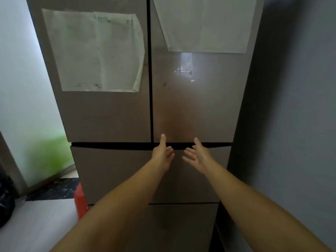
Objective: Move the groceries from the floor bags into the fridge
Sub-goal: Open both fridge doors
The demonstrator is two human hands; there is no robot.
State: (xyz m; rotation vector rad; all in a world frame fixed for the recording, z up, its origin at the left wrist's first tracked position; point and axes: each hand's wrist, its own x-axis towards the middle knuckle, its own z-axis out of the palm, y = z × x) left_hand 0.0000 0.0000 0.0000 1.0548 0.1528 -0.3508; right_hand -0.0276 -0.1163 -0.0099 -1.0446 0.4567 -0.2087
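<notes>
Both hands are open and hold nothing: the left hand (162, 153) and right hand (197, 155) reach at the gap under the right door (196, 99) of the shut fridge (109, 115). Fingers could slip off the edge. A red bag (80, 200) sits on the floor (45, 215) left; groceries unseen.

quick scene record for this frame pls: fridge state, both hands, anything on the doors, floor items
fridge: all doors and drawers closed
left hand: open, empty, at the gap under the upper right door
right hand: open, empty, at the same gap
papers: sheets stuck on both upper doors
floor: red object left of fridge; black bag at far left
</notes>
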